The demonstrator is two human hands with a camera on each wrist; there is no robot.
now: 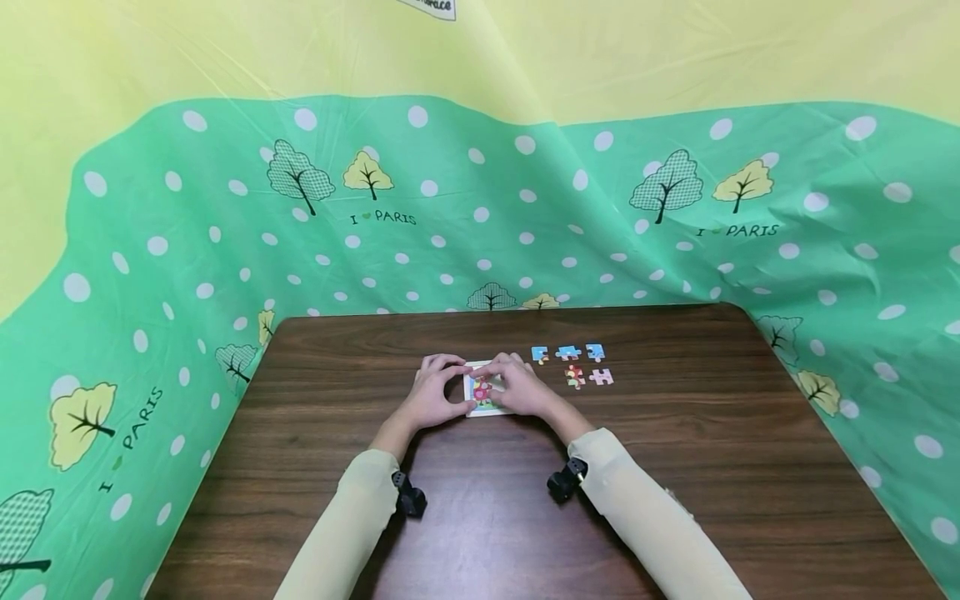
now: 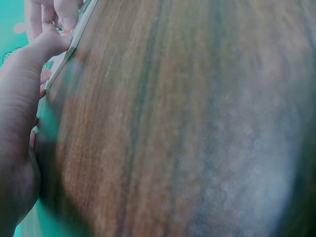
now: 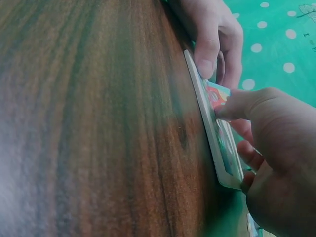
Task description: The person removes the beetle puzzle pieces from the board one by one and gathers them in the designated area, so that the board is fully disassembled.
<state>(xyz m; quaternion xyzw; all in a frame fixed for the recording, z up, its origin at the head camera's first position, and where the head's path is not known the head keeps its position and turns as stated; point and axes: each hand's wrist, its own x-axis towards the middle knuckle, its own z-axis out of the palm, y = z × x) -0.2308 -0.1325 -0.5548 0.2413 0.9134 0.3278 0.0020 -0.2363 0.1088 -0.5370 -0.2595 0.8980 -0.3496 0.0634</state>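
Observation:
A small white-framed jigsaw puzzle tray (image 1: 490, 412) lies on the table with a colourful picture inside. My left hand (image 1: 437, 392) holds its left side, thumb at the near corner and fingers at the far one. Over the tray, my right hand (image 1: 522, 389) has its thumb and index finger on a red and blue puzzle piece (image 3: 216, 94), partly hidden by the fingers. Several loose puzzle pieces lie to the right of the tray, among them a blue one (image 1: 568, 352), a red and yellow one (image 1: 575, 377) and a pink one (image 1: 602, 377).
The dark wooden table (image 1: 480, 533) reaches back to a green and yellow printed cloth (image 1: 480, 200) hanging behind and at both sides. Black wrist cameras sit at both sleeves, such as the left camera (image 1: 408, 497).

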